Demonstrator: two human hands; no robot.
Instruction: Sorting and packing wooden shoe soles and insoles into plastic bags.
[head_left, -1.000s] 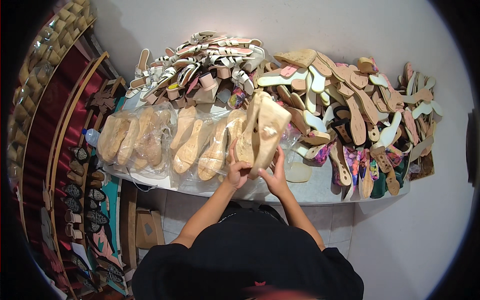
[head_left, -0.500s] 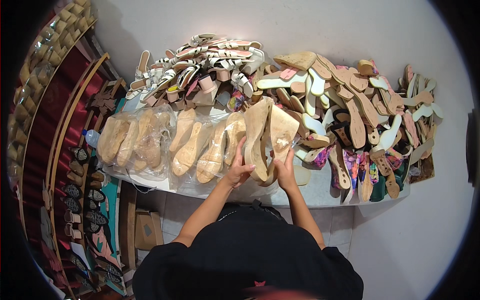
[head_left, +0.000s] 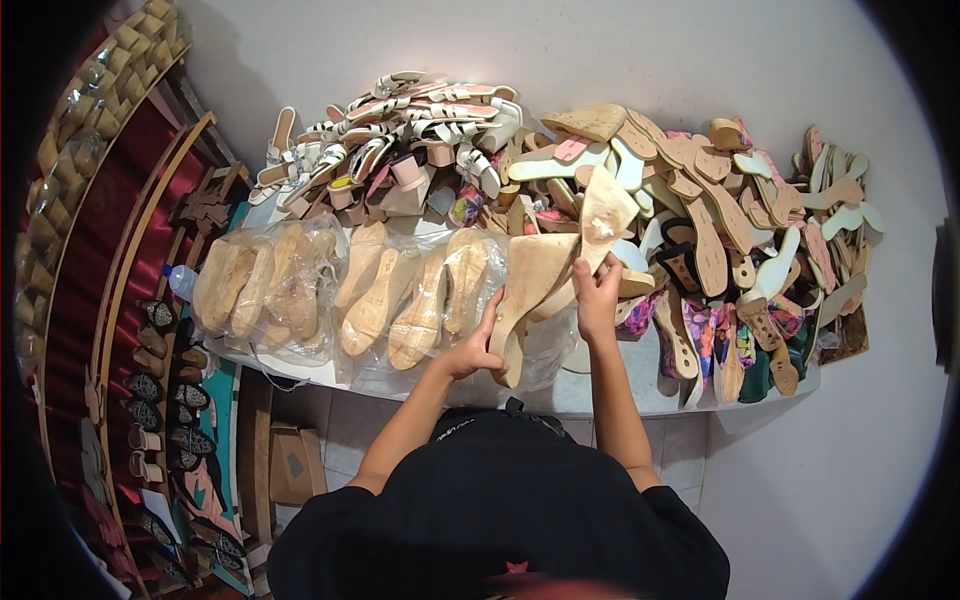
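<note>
My left hand (head_left: 478, 350) is closed round the narrow toe end of a pale wooden wedge sole (head_left: 530, 280), which is turned on its side with its thick heel away from me. In my right hand (head_left: 598, 298) is a second wooden wedge sole (head_left: 606, 212), tilted up with a rough pale patch on its heel. The two soles touch or overlap near the middle. To the left of my left hand, several wooden soles (head_left: 420, 310) lie in clear plastic bags (head_left: 340, 330) on the white table (head_left: 640, 400).
White strappy sandals (head_left: 430, 110) are heaped at the back. A large pile of insoles and wooden soles (head_left: 710, 180) fills the right side. Shelves with dark patterned shoes (head_left: 190, 440) and a blue-capped bottle (head_left: 181, 280) stand at left. A cardboard box (head_left: 296, 465) sits on the floor.
The two wedge soles have turned and spread apart. My right hand has moved up and right with its sole, while the left one has tipped its sole onto its side.
</note>
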